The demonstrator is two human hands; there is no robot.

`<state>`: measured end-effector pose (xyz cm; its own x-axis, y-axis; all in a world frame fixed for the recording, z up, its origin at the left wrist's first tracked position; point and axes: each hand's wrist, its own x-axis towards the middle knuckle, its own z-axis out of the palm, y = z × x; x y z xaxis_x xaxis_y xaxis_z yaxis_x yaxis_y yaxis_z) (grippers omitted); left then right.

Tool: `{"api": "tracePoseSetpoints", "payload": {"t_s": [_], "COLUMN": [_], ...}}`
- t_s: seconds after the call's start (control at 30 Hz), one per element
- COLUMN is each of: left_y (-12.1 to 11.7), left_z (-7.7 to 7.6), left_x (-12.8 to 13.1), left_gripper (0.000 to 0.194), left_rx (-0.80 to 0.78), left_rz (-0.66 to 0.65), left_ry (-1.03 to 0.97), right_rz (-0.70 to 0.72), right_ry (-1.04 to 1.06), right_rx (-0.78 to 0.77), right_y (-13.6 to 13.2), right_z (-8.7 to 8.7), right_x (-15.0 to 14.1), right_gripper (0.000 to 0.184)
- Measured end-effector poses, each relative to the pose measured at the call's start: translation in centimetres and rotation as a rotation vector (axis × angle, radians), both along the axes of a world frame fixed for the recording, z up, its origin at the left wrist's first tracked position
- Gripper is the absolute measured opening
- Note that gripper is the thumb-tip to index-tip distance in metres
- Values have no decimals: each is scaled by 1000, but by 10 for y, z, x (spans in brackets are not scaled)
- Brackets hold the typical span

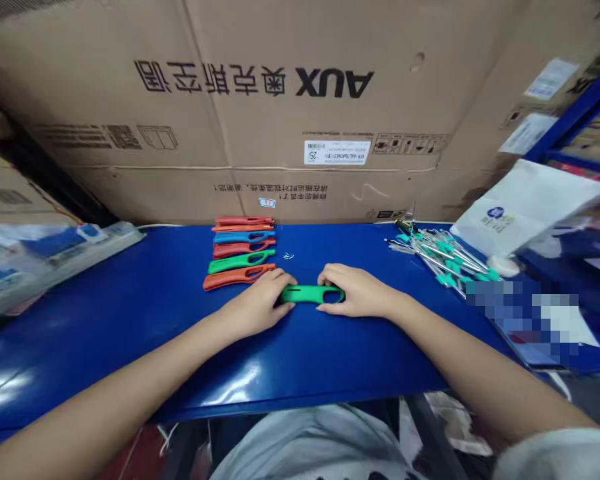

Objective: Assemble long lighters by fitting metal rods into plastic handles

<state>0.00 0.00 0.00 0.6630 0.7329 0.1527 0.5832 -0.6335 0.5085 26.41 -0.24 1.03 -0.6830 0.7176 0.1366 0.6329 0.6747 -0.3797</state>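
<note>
Left hand (264,301) — right hand (355,291) too — gripping green casing (307,294), 1 end each, over blue table (325,360).

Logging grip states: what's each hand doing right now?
Left hand: closed, holding one end of a green casing.
Right hand: closed, holding its other, looped end.

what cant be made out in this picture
All in the head view:
Left end of the green piece: hidden by the left hand; its right end is partly hidden by the right hand.
Number of metal rods: they overlap in the pile.
White specks on the table: too small to identify.
What lies under the pixelated patch: masked by blocks.
Rest of the right sleeve: cut off by the picture's edge.
</note>
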Motion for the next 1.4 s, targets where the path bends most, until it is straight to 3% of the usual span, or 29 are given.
{"api": "tracePoseSetpoints", "payload": {"t_s": [0.43, 0.57, 0.73, 0.87, 1.13, 1.4], "left_y": [0, 2, 4, 6, 10, 12], "left_z": [-11, -11, -11, -9, -9, -11], "left_x": [-3, -3, -2, -3, -7, -6], "left_gripper": [35, 25, 23, 26, 29, 35], "left_rx": [68, 90, 102, 105, 128, 163], "left_rz": [32, 54, 33, -17, -26, -22], "left_ry": [-117, -135, -140, -129, -94, -107], "right_rz": [-133, -152, 9, 141, 112, 180], "right_ry": [33, 30, 21, -5, -28, -176], "right_rx": [-7, 26, 44, -19, -28, -82], "right_y": [2, 1, -2, -9, -17, -21], "right_z": [-1, 0, 9, 18, 33, 26], "right_x": [3, 1, 2, 8, 15, 2], "right_gripper": [40, 40, 23, 20, 19, 16]}}
